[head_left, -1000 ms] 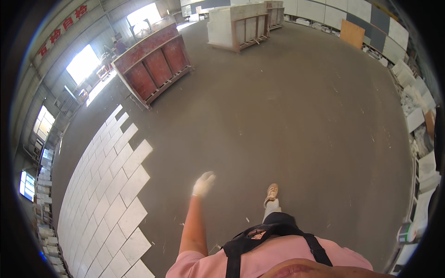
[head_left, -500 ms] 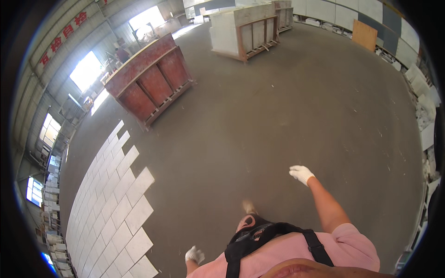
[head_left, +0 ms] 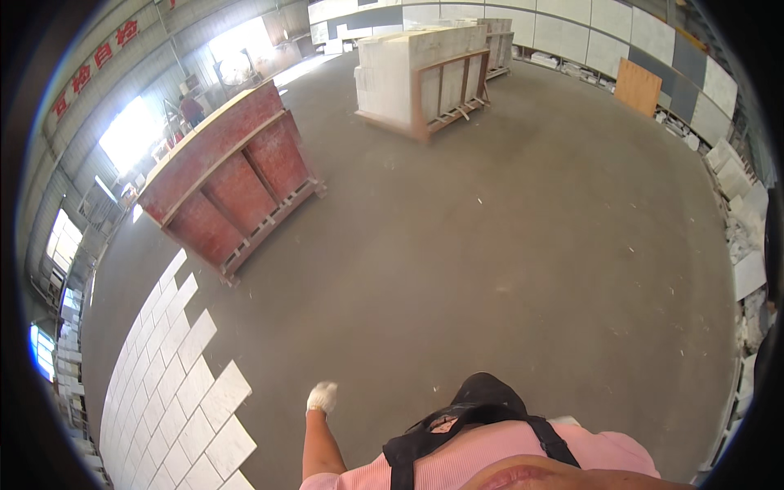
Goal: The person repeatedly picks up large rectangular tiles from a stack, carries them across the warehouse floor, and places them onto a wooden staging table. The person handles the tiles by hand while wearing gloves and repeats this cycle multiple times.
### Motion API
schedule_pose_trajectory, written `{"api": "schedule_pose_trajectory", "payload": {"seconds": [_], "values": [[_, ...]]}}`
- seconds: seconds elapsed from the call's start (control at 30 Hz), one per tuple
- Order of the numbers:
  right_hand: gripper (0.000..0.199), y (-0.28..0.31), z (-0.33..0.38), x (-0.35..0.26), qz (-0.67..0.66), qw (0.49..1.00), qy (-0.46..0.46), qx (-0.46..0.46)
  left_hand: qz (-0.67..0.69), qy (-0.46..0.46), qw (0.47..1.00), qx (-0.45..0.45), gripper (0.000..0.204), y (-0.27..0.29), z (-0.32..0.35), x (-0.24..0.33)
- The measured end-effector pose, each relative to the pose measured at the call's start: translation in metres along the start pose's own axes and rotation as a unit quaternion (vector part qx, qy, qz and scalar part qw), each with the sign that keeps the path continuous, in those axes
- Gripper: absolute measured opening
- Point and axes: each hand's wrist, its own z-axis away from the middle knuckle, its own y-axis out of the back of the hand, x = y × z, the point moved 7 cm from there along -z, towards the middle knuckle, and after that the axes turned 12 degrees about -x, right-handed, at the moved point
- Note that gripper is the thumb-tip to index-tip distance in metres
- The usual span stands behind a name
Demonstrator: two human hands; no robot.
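Note:
My left hand (head_left: 322, 398), in a white work glove, swings out in front of me over the grey floor. No object shows in it; its fingers are blurred, so I cannot tell how far they are curled. To its left lie pale rectangular tiles (head_left: 189, 392), laid edge to edge in staggered rows with a stepped right border. The hand is apart from them. Of my right hand, at most a small whitish patch (head_left: 565, 420) shows beside my pink shirt; the rest is hidden behind my body.
A reddish slab-like stack in a wooden crate (head_left: 241, 184) stands ahead on the left. Farther off is a white crated stack (head_left: 388, 86), with another behind it. Pale panels (head_left: 563, 41) line the far wall, an orange board (head_left: 638, 86) leaning there. Stone pieces (head_left: 747, 278) edge the right side.
I have moved forward, and the crates appear nearer. My left hand has swung forward from low by my side. The right hand has swung back, mostly out of sight.

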Motion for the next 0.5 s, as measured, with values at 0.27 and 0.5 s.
{"api": "schedule_pose_trajectory", "payload": {"seconds": [0.27,0.5], "values": [[0.035,0.198,-0.078,0.003,-0.068,0.992,-0.098,-0.049,-0.018,-0.263,0.956,0.125,0.037,0.097,-0.242,0.133],[0.032,0.658,-0.223,-0.167,0.252,0.939,0.126,0.195,-0.586,-0.332,0.689,-0.270,0.022,0.023,-0.232,0.128]]}}
